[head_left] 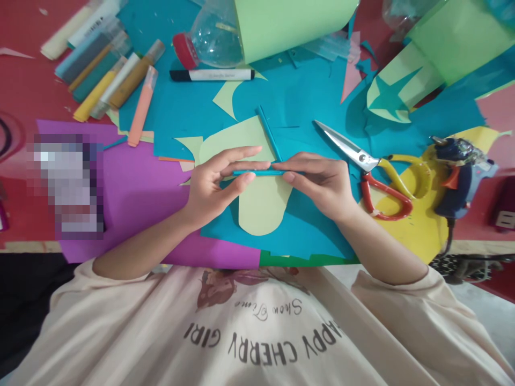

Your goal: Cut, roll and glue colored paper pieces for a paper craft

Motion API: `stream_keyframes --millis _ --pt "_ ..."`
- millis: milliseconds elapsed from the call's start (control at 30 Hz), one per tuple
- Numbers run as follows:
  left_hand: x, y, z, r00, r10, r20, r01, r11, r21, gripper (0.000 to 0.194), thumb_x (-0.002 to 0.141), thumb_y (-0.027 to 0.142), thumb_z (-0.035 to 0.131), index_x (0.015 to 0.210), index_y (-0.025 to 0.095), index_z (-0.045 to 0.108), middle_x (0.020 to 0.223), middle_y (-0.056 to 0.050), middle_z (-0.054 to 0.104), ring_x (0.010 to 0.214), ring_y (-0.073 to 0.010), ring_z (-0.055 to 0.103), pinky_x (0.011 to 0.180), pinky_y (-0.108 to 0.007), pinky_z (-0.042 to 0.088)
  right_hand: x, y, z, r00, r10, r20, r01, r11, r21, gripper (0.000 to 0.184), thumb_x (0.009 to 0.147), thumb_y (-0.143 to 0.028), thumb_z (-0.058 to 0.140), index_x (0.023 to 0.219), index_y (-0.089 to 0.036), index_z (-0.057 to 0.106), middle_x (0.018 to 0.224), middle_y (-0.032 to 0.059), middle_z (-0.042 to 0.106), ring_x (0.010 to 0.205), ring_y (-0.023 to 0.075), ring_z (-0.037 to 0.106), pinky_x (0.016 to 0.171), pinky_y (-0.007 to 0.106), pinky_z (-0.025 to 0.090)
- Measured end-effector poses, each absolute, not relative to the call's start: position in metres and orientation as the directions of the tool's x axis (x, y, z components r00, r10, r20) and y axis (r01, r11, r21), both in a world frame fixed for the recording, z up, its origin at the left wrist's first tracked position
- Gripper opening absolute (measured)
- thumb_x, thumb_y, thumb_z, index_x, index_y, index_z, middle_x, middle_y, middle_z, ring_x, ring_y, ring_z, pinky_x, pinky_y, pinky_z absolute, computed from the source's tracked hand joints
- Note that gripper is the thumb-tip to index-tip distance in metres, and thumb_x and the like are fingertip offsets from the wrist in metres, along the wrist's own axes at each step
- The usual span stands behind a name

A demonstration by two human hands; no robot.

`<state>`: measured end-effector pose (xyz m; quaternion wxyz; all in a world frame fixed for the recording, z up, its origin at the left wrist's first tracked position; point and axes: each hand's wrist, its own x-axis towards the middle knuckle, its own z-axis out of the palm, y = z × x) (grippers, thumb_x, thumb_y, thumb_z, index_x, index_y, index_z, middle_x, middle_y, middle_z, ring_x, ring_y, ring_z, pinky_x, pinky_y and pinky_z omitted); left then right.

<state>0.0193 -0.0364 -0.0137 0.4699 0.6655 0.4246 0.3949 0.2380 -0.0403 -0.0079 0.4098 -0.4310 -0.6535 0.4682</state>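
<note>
Your cream cloth shirt (pixel 257 332) is nearest; left hand (pixel 215 185) and right hand (pixel 326 181) pinch a thin blue paper-like tube (pixel 263 173), which loosened grip could unroll.

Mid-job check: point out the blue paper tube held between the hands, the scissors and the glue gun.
Held blue paper tube (pixel 266 173): head view, on its exposed middle.
Scissors (pixel 362 158): head view, on the pivot screw.
Glue gun (pixel 453 192): head view, on its dark blue upper handle.

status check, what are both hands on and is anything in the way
Left hand and right hand on one thin blue tube, held crosswise; second blue tube just beyond; scissors off to the right, not blocking.
</note>
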Motion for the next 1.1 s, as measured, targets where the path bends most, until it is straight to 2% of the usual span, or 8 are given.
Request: stream_keyframes --millis 133,233,367,467,567,767,933,1100 --pt "0.02 -0.037 -0.014 0.293 0.953 0.081 0.215 -0.149 0.965 0.033 0.088 0.04 0.065 0.118 0.026 0.066 0.1 -0.005 0.078 0.088 -0.02 0.076 0.055 -0.021 0.057 0.238 -0.04 -0.007 -0.29 0.952 0.103 0.2 0.165 -0.966 0.018 0.088 -0.031 0.065 0.098 -0.025 0.079 0.079 0.0007 0.075 0.065 0.0117 0.063 0.06 0.027 0.051" --pt "0.023 -0.037 -0.013 0.281 0.958 0.05 0.174 -0.103 0.979 0.031 0.087 0.036 0.067 0.116 0.025 0.067 0.097 -0.004 0.078 0.089 -0.0192 0.076 0.067 -0.024 0.061 0.236 -0.04 -0.008 -0.324 0.94 0.104 0.172 0.167 -0.971 0.018 0.089 -0.028 0.063 0.098 -0.026 0.079 0.085 0.0012 0.077 0.069 0.0128 0.065 0.064 0.029 0.054" --pt "0.025 -0.034 -0.012 0.249 0.968 0.012 0.156 -0.053 0.986 0.029 0.085 0.032 0.068 0.112 0.022 0.067 0.093 -0.004 0.078 0.088 -0.0185 0.076 0.068 -0.024 0.061 0.235 -0.04 -0.01 -0.329 0.931 0.158 0.103 0.201 -0.974 0.018 0.09 -0.026 0.062 0.098 -0.027 0.078 0.092 0.0025 0.077 0.084 0.0155 0.069 0.075 0.032 0.056" --pt "0.025 -0.03 -0.013 0.201 0.98 0.013 0.149 -0.044 0.988 0.027 0.082 0.029 0.07 0.108 0.02 0.067 0.089 -0.004 0.078 0.086 -0.0177 0.076 0.065 -0.023 0.059 0.235 -0.039 -0.01 -0.278 0.951 0.138 0.077 0.165 -0.983 0.012 0.088 -0.033 0.066 0.09 -0.025 0.075 0.097 0.0044 0.075 0.097 0.0184 0.068 0.083 0.035 0.056" --pt "0.024 -0.027 -0.015 0.194 0.98 0.047 0.125 -0.072 0.99 0.027 0.08 0.025 0.071 0.106 0.019 0.066 0.086 -0.003 0.077 0.085 -0.0162 0.075 0.066 -0.021 0.059 0.237 -0.037 -0.009 -0.185 0.978 0.091 0.06 0.104 -0.993 0.022 0.088 -0.043 0.065 0.08 -0.022 0.067 0.092 0.0042 0.071 0.088 0.0169 0.067 0.077 0.034 0.056" --pt "0.023 -0.023 -0.018 0.197 0.977 0.083 0.125 -0.109 0.986 0.026 0.078 0.022 0.07 0.103 0.019 0.064 0.084 -0.001 0.073 0.081 -0.0127 0.073 0.069 -0.019 0.059 0.241 -0.033 -0.014 -0.091 0.988 0.126 0.148 0.139 -0.979 0.047 0.096 -0.053 0.047 0.06 -0.021 0.051 0.075 0.0025 0.067 0.067 0.0139 0.061 0.063 0.03 0.052" --pt "0.023 -0.023 -0.022 0.211 0.973 0.098 0.116 -0.124 0.985 0.026 0.079 0.029 0.072 0.101 0.019 0.063 0.089 -0.002 0.069 0.081 -0.0108 0.07 0.069 -0.018 0.057 0.24 -0.032 -0.018 -0.224 0.971 0.085 0.242 0.139 -0.96 0.031 0.084 -0.05 0.067 0.094 -0.021 0.067 0.086 0.0037 0.071 0.075 0.0151 0.065 0.063 0.028 0.053" --pt "0.022 -0.019 -0.02 0.224 0.97 0.092 0.147 -0.127 0.981 0.031 0.08 0.046 0.07 0.095 0.019 0.064 0.087 -0.002 0.07 0.078 -0.0122 0.071 0.071 -0.022 0.058 0.24 -0.03 -0.018 -0.297 0.953 0.059 0.373 0.173 -0.912 0.02 0.086 -0.038 0.065 0.085 -0.02 0.072 0.084 0.0049 0.074 0.069 0.0145 0.064 0.059 0.027 0.051"
